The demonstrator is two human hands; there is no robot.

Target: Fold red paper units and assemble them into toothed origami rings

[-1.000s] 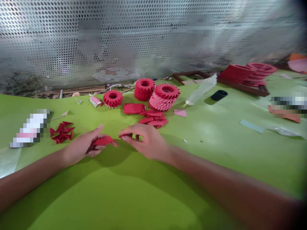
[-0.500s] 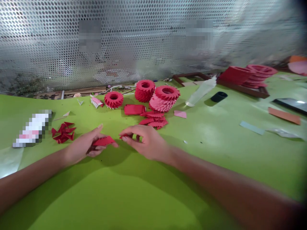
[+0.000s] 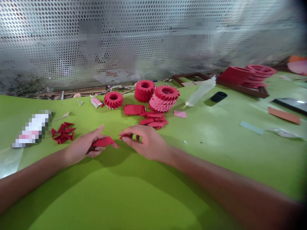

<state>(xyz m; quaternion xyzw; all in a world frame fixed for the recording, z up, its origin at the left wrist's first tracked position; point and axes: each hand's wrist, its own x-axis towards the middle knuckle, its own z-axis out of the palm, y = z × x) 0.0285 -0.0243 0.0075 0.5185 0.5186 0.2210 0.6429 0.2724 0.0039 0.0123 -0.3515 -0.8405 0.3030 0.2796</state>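
Note:
My left hand [image 3: 87, 143] is closed on a strip of folded red paper [image 3: 104, 141], its toothed end pointing right. Just across a small gap, my right hand [image 3: 146, 140] pinches a small folded red paper piece [image 3: 123, 136] between thumb and forefinger. Left of my left hand lies a loose heap of folded red paper pieces [image 3: 63, 132]. Beyond my right hand are stacked toothed strips of red paper [image 3: 154, 119] and a pile of flat red paper rectangles [image 3: 134, 109].
Red paper rings [image 3: 113, 99] and a pink-and-red ring stack [image 3: 164, 99] stand farther back. To the right are a glue bottle [image 3: 201, 91], a black cylinder [image 3: 219, 96], a phone [image 3: 291, 104] and a brown tray [image 3: 254, 90]. A perforated metal screen [image 3: 144, 41] closes off the back.

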